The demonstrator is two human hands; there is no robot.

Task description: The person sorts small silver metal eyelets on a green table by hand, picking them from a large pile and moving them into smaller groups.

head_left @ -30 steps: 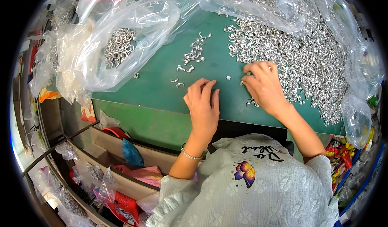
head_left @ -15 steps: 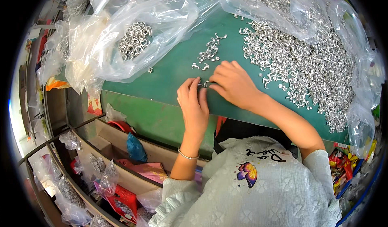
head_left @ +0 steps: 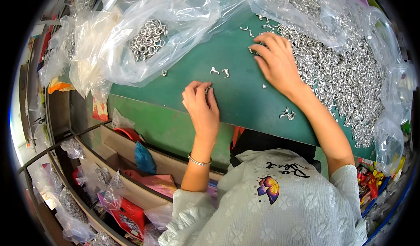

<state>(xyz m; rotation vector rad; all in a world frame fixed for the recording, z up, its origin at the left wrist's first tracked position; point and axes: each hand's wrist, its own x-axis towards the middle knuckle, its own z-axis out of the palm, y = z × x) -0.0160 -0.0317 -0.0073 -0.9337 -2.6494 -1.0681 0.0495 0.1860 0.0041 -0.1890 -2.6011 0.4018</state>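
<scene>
My left hand [head_left: 201, 106] is closed near the front edge of the green table, thumb and fingers pinched on a small silvery metal piece mostly hidden by the fingertips. Over the left margin of a large heap of small curved metal hooks [head_left: 332, 77], my right hand [head_left: 278, 64] reaches with its fingers apart and bent downward. One hook shows by its fingertips, seemingly touched rather than gripped; the palm side is hidden. Two loose hooks [head_left: 220, 72] lie on the table between the hands. Closer to me, a few small pieces [head_left: 287, 114] lie below my right wrist.
A clear plastic bag [head_left: 188, 18] at the back left holds a pile of metal rings [head_left: 148, 39]. Another clear bag [head_left: 378, 145] borders the heap on the right. Below the table's left side, divided bins [head_left: 113, 154] contain bags and a red basket [head_left: 130, 217].
My right hand has left my left hand and moved right to the heap. The cluster of hooks at the middle is gone from there; loose pieces now lie by the heap. My left hand shifted slightly left.
</scene>
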